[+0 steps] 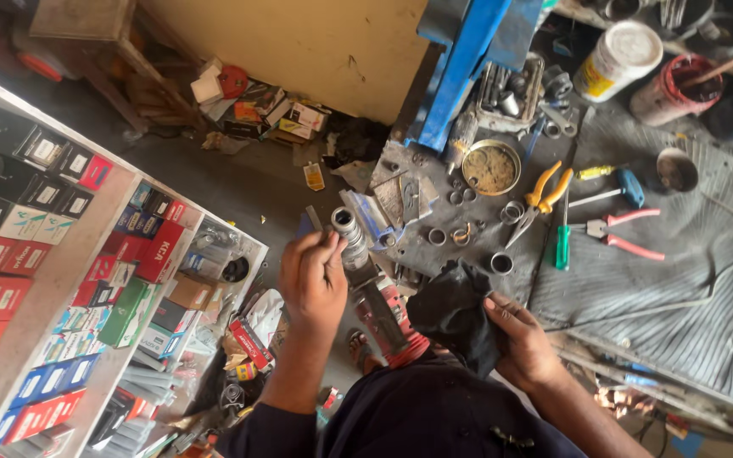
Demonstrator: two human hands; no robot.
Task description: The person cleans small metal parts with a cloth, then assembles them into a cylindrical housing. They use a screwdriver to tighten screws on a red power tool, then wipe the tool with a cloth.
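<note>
My left hand (313,276) grips a ribbed silver metal cylinder (349,237), holding it up in front of me. Below it a longer metal and red part (386,318) leans toward my lap. My right hand (523,341) clutches a black rag (454,312) next to that part. Both hands are over the edge of a dirty grey workbench (468,229).
On the bench lie orange pliers (542,197), red-handled snips (623,235), a green screwdriver (562,246), a round tin (491,167), several metal rings and a white tub (617,59). A blue press frame (460,68) stands behind. Shelves of small boxes (61,280) fill the left.
</note>
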